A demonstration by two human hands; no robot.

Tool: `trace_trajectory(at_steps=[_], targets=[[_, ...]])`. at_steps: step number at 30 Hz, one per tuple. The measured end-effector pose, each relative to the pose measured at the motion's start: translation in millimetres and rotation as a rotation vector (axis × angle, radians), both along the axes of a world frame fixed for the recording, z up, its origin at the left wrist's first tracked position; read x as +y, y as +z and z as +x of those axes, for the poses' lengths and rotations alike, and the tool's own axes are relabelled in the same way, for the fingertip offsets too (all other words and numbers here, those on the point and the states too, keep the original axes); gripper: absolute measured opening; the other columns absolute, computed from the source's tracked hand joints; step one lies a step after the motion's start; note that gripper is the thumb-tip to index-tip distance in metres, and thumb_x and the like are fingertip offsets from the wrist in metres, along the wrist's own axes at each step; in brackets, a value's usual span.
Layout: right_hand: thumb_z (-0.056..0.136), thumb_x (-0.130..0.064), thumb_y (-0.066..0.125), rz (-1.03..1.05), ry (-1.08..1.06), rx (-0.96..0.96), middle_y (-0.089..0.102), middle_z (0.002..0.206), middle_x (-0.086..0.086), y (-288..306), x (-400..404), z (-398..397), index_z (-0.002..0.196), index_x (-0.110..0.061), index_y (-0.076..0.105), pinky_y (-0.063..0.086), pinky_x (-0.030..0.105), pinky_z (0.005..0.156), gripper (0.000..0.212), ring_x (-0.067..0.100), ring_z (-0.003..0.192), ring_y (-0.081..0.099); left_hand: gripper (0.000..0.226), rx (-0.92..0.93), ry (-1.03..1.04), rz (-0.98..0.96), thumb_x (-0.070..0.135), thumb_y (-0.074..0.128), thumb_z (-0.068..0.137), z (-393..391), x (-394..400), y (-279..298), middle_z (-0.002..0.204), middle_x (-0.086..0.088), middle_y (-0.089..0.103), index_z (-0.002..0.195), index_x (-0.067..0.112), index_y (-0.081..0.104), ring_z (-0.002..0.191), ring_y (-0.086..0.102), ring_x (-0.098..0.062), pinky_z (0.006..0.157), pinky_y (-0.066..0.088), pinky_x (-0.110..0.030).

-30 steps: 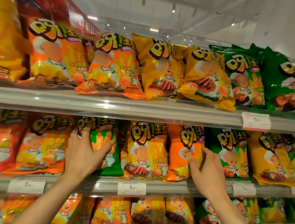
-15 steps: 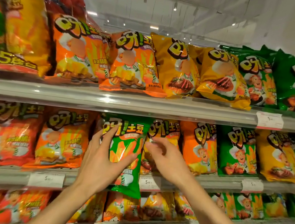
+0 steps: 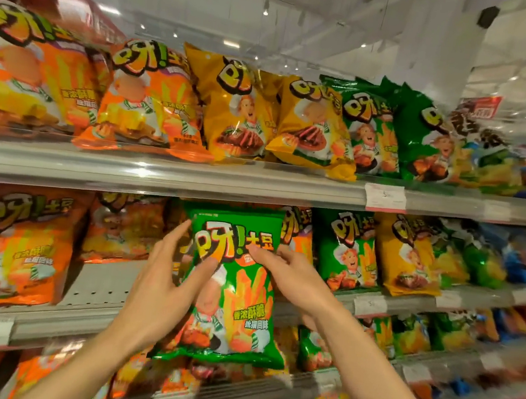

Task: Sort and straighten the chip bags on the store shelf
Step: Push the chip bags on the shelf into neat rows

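A green chip bag (image 3: 239, 299) hangs upright in front of the middle shelf (image 3: 94, 291), pulled out past its edge. My left hand (image 3: 164, 286) grips the bag's left side, thumb across its front. On the bag's upper right edge my right hand (image 3: 285, 275) pinches it with the fingertips. Behind the bag an orange bag (image 3: 297, 233) peeks out. Orange bags (image 3: 13, 248) stand to the left on the same shelf, green (image 3: 348, 249) and yellow bags (image 3: 410, 254) to the right.
The top shelf (image 3: 257, 182) carries orange, yellow and green bags in a row, some leaning. A bare gap of shelf shows just left of my left hand. Price tags (image 3: 384, 197) clip to the shelf edges. Lower shelves hold more bags.
Both hands have drawn the green bag out from the middle shelf and lower toward me. My right hand moved from the neighbouring yellow bag onto the green bag's upper right edge.
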State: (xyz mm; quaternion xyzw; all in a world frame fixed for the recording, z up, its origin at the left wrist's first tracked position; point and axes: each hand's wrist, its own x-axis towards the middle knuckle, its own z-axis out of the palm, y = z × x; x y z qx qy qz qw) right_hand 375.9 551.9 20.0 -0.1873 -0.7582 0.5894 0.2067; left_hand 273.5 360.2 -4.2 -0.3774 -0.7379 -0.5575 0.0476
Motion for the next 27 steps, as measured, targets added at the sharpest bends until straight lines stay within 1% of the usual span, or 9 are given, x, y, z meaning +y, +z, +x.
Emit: trace_trajectory(at_steps=[2, 5, 7, 10, 15, 18, 20, 23, 27], targets=[[0.069, -0.069, 0.073, -0.003, -0.033, -0.021, 0.07, 0.122, -0.002, 3.4, 23.4, 20.6, 0.127, -0.018, 0.062, 0.051, 0.024, 0.095, 0.078, 0.006, 0.106, 0.068, 0.084, -0.043, -0.027, -0.004, 0.078, 0.054, 0.077, 11.6, 22.5, 2.3, 0.146, 0.012, 0.044, 0.149, 0.045, 0.026, 0.116, 0.047, 0.011, 0.102, 0.037, -0.03], [0.081, -0.055, 0.072, -0.022, -0.039, -0.008, 0.076, 0.103, -0.004, 10.8, 61.1, 56.2, 0.118, -0.01, 0.065, 0.051, 0.014, 0.079, 0.058, 0.0, 0.09, 0.071, 0.084, -0.089, -0.082, -0.059, 0.077, 0.05, 0.075, 38.7, 63.2, 6.8, 0.143, 0.023, 0.037, 0.149, 0.047, 0.023, 0.132, 0.041, -0.006, 0.105, 0.034, -0.033], [0.078, -0.058, 0.073, -0.035, -0.061, -0.003, 0.076, 0.104, -0.004, 12.3, 91.3, 79.5, 0.123, -0.008, 0.063, 0.052, 0.017, 0.086, 0.068, 0.001, 0.091, 0.071, 0.083, -0.12, -0.156, -0.064, 0.082, 0.049, 0.074, 58.6, 94.8, 6.3, 0.14, 0.03, 0.036, 0.147, 0.052, 0.023, 0.134, 0.037, -0.003, 0.106, 0.031, -0.029], [0.088, -0.044, 0.068, -0.091, -0.059, 0.0, 0.078, 0.094, -0.006, 12.8, 141.9, 112.7, 0.118, -0.009, 0.065, 0.051, 0.014, 0.07, 0.047, 0.003, 0.085, 0.073, 0.089, -0.137, -0.209, -0.07, 0.089, 0.046, 0.066, 86.5, 148.7, 3.0, 0.145, 0.024, 0.042, 0.145, 0.059, 0.019, 0.134, 0.043, -0.005, 0.109, 0.032, -0.03], [0.091, -0.043, 0.064, -0.07, -0.114, 0.009, 0.078, 0.093, -0.005, 7.7, 208.9, 153.7, 0.113, -0.009, 0.068, 0.053, 0.015, 0.072, 0.041, 0.006, 0.086, 0.073, 0.076, -0.17, -0.237, 0.041, 0.073, 0.061, 0.078, 129.4, 226.4, 4.2, 0.13, 0.038, 0.047, 0.144, 0.047, 0.034, 0.121, 0.046, 0.017, 0.104, 0.036, -0.017], [0.092, -0.048, 0.06, 0.001, -0.183, 0.085, 0.074, 0.089, -0.009, 7.2, 244.4, 166.8, 0.114, -0.011, 0.065, 0.05, 0.014, 0.062, 0.043, 0.0, 0.075, 0.069, 0.065, -0.206, -0.186, 0.072, 0.058, 0.064, 0.078, 147.3, 258.1, 7.2, 0.114, 0.039, 0.052, 0.136, 0.048, 0.036, 0.097, 0.049, 0.031, 0.084, 0.041, -0.001], [0.086, -0.062, 0.059, 0.183, -0.327, 0.096, 0.07, 0.106, -0.006, 5.1, 273.3, 174.0, 0.124, -0.016, 0.06, 0.054, 0.026, 0.078, 0.06, 0.005, 0.092, 0.067, 0.063, -0.198, -0.131, 0.086, 0.051, 0.065, 0.082, 151.3, 270.6, 6.3, 0.113, 0.04, 0.052, 0.137, 0.048, 0.035, 0.097, 0.051, 0.029, 0.086, 0.043, -0.005], [0.085, -0.066, 0.056, 0.431, -0.54, 0.029, 0.058, 0.132, 0.005, -2.1, 315.4, 178.4, 0.14, -0.013, 0.049, 0.047, 0.041, 0.101, 0.076, 0.019, 0.118, 0.057, 0.068, -0.213, -0.086, 0.101, 0.05, 0.064, 0.088, 150.2, 275.7, 6.4, 0.119, 0.039, 0.05, 0.145, 0.048, 0.029, 0.109, 0.053, 0.017, 0.097, 0.044, -0.022], [0.086, -0.069, 0.053, 0.431, -0.47, -0.159, 0.038, 0.153, 0.015, -13.9, 337.7, 163.2, 0.153, -0.004, 0.027, 0.034, 0.045, 0.114, 0.096, 0.031, 0.14, 0.037, 0.07, -0.176, -0.028, 0.106, 0.051, 0.06, 0.089, 152.2, 272.8, 11.2, 0.121, 0.037, 0.047, 0.148, 0.047, 0.022, 0.104, 0.045, 0.021, 0.09, 0.036, -0.018]])
